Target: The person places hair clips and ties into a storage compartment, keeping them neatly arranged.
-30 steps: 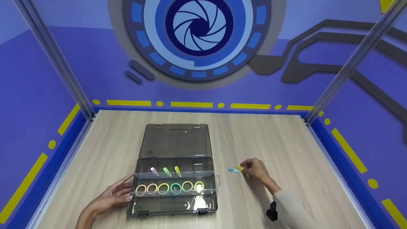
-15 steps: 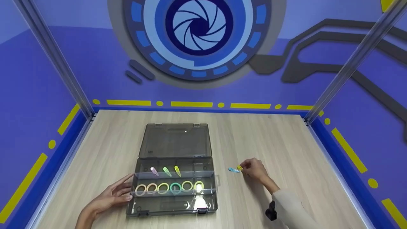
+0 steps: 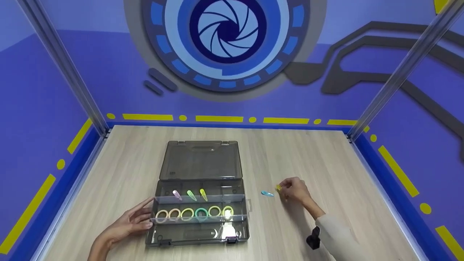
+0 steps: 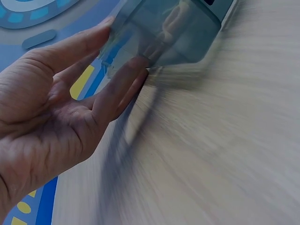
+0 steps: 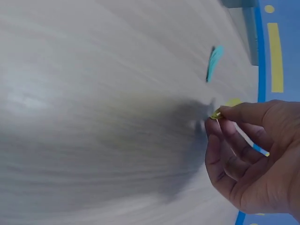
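Note:
My right hand [image 3: 295, 189] pinches a small yellow hair clip [image 5: 216, 114] between thumb and fingertips, above the table; the fingers cover most of the clip. Left of that hand, a light blue hair clip [image 3: 267, 194] lies on the wood. My left hand [image 3: 125, 226] touches the left wall of a smoky clear organizer box [image 3: 197, 243], its fingers fairly straight in the left wrist view. A pink clip [image 3: 177, 195], a green clip [image 3: 191, 195] and a yellow clip [image 3: 203, 195] are in the box's back compartment. Several pastel ring-shaped hair ties [image 3: 187, 214] fill the middle one.
The box's lid [image 3: 200, 160] is laid back flat behind it. Its front compartment shows only glare. Blue printed walls [image 3: 228, 98] and metal posts [image 3: 395, 78] bound the wooden table [image 3: 308, 156] at the back and sides.
My right hand has lifted slightly away and to the right with the yellow hair clip, leaving the blue clip on the table. The left hand stays at the box.

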{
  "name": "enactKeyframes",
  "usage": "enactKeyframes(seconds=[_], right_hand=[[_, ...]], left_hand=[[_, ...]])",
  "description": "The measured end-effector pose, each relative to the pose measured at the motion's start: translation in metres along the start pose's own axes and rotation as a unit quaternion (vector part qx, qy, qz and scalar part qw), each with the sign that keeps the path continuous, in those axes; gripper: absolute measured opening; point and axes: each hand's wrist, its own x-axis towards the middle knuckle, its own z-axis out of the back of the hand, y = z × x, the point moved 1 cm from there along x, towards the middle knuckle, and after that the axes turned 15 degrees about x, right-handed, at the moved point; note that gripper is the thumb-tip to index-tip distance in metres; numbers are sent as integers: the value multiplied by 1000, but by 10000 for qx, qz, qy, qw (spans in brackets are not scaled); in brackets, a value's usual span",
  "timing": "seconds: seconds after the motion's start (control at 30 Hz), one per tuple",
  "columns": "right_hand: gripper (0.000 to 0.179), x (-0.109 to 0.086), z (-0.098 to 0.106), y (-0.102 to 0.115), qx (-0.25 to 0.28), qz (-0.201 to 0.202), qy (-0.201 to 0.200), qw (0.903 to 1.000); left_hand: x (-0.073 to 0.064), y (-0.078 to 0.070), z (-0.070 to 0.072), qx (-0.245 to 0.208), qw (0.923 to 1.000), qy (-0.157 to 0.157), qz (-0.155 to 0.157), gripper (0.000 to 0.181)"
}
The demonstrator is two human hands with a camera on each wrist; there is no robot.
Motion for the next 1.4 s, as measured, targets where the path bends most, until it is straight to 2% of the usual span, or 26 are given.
enactKeyframes(seconds=[0.13,0.23,0.3,0.5,0.77,0.97,1.2,1.4], right_hand=[[13,-2,-2,7,488,-267,-50,9984],[16,-1,-5,15,785,-298,46,9965],[16,0,-8,22,868,-229,131,9959],[16,1,-19,43,940,169,718,9928],[16,1,-37,62,914,434,1141,9883],[16,-1,-45,75,1061,554,1251,9849],[18,-2,-56,82,1264,450,1292,9825],[16,4,-70,84,1316,328,1242,9829]], left_hand=[[-1,1,-1,36,10000,64,-62,87],[-1,0,-1,45,10000,41,-71,87],[0,-1,0,34,10000,26,-41,87],[-1,-4,2,32,10000,11,-56,86],[0,0,2,3,9993,137,-362,86],[1,1,1,6,9991,95,-404,85],[1,1,0,18,9990,80,-438,85],[1,2,-1,-21,9997,6,-240,84]])
